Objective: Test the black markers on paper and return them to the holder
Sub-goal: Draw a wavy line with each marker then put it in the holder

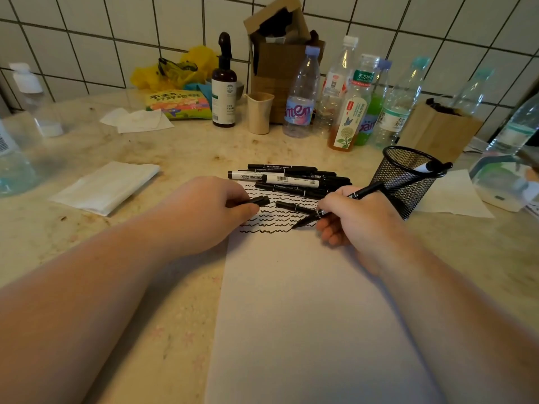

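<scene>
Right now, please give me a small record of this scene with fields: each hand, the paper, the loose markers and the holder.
left hand: left hand holds a black cap over the paper's top left
right hand: right hand grips an uncapped black marker, tip on the paper
paper: white sheet, rows of black wavy lines near its top edge
loose markers: pile of markers lying at the sheet's far edge
holder: black mesh holder, upright, right of the pile, one marker inside
</scene>
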### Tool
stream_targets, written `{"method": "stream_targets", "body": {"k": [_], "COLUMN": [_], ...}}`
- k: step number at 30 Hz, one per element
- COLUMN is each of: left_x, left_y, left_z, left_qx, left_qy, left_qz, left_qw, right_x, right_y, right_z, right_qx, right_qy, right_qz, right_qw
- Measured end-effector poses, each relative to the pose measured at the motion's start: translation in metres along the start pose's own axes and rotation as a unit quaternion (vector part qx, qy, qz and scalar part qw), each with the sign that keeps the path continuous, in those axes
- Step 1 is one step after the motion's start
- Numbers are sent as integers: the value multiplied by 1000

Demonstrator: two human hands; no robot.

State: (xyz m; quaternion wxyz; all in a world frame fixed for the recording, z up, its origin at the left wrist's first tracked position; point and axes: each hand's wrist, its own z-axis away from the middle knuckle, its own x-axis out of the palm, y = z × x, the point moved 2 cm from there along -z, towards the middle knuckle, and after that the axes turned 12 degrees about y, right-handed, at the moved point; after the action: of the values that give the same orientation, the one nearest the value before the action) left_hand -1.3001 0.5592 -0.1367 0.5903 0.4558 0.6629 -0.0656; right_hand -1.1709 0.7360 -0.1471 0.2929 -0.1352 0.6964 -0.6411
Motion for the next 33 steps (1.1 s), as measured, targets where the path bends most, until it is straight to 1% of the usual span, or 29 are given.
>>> {"method": "stream_targets", "body": {"k": [3, 5, 9, 12, 18, 26, 29, 33], "left_x": [0, 0, 0, 0, -2, -3, -2, -1], "left_y": [0, 1, 1, 2, 4, 9, 11, 12], "left_z": [0, 1, 2, 3, 5, 8, 8, 9], "left_qx": [6, 9, 15, 17, 26, 52, 41, 18], "left_qy": [-5, -14, -16, -14, -16, -22, -30, -54], "left_qz": [5, 15, 37, 49, 62, 75, 114, 182], "left_qw": [1000, 1000, 999, 999, 998, 996, 992, 982], "right_x": [-5, -6, -2, -1, -1, 3, 2, -1], "right_y": [-2, -5, -10, -11, -11, -11, -11, -14], "right_z": [-3, -3, 2, 4, 6, 10, 10, 11], "right_qx": [0, -4, -6, 2, -14, -48, -57, -84], "right_qy": [27, 24, -46, -69, -90, -141, -141, -153], "right_qz": [-41, -77, -162, -200, -178, -167, -177, -164], "right_qw": [999, 997, 986, 977, 980, 975, 972, 971]}}
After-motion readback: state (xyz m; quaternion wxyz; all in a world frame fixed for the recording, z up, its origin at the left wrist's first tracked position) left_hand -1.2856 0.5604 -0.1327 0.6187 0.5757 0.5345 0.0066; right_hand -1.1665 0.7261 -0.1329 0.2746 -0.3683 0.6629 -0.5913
